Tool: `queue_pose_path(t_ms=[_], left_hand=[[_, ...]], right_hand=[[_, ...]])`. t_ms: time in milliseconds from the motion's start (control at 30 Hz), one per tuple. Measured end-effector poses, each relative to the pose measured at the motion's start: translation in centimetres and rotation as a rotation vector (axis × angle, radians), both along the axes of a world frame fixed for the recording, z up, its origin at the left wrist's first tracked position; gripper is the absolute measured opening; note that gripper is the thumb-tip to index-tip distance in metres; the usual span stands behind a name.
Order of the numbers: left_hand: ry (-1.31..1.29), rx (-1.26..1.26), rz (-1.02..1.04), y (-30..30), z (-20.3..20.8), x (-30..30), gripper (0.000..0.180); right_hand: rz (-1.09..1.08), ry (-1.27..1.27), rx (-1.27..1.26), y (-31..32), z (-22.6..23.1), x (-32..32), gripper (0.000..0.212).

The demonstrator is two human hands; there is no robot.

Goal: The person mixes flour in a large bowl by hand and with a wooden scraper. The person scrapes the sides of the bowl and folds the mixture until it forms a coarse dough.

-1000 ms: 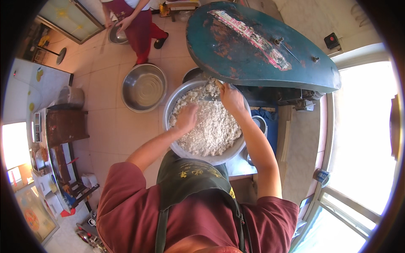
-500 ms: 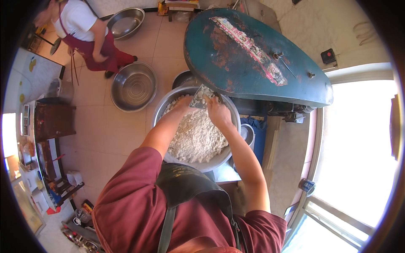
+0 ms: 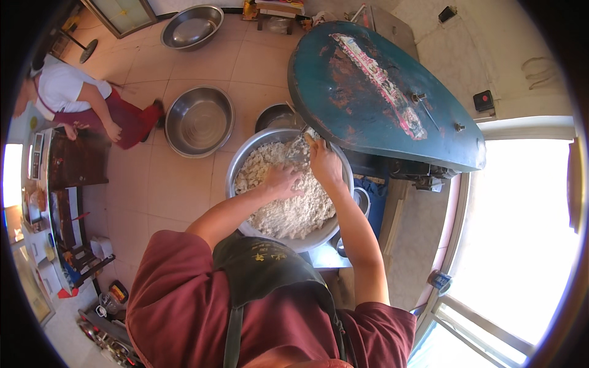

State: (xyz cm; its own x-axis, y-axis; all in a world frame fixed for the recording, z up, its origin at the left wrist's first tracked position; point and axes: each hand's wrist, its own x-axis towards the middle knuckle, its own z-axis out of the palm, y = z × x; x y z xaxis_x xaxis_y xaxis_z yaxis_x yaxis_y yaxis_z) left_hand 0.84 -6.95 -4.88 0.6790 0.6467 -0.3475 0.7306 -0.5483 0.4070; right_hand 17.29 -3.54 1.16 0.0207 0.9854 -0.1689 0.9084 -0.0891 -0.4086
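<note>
A big metal basin (image 3: 232, 184) in front of me is full of crumbly, pale floury dough (image 3: 288, 216). My left hand (image 3: 282, 181) rests on the dough near the middle, its fingers spread and partly sunk in the crumbs. At the far right of the basin, my right hand (image 3: 326, 164) grips a flat metal dough scraper (image 3: 298, 151). The scraper's blade slants down toward the dough, with flour stuck to it.
A dark green machine housing (image 3: 362, 92) overhangs the basin's far right side. A wide steel basin (image 3: 199, 122) and another (image 3: 192, 27) stand on the tiled floor (image 3: 169, 190). A person in a dark red apron (image 3: 101, 122) leans at a brown cabinet (image 3: 76, 161) on the left.
My left hand has come nearer across the dough, away from the scraper. The scraper has shifted slightly in my right hand. The other person has moved left to the cabinet.
</note>
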Motion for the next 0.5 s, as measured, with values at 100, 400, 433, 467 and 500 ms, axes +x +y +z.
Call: queue_pose_path(t_ms=[100, 400, 433, 467, 500], left_hand=[[-0.138, 0.044, 0.116, -1.3, -1.7, 0.0, 0.062], [-0.293, -0.008, 0.177, -0.9, 1.0, -0.4, 0.052], [-0.300, -0.012, 0.156, -1.3, 0.9, -0.1, 0.051], [-0.311, -0.003, 0.131, -1.2, 0.8, 0.4, 0.050], [-0.322, 0.003, 0.094, -1.0, 0.9, 0.9, 0.049]], right_hand=[[0.040, -0.032, 0.033, -0.4, 1.6, -1.0, 0.024], [0.080, -0.053, 0.086, 0.3, -0.5, -0.3, 0.029], [0.059, -0.089, 0.023, 1.5, -1.0, 0.0, 0.032], [0.036, -0.127, -0.027, 2.9, -1.7, 0.6, 0.035], [0.013, -0.185, 0.062, 3.2, -4.5, 2.6, 0.037]])
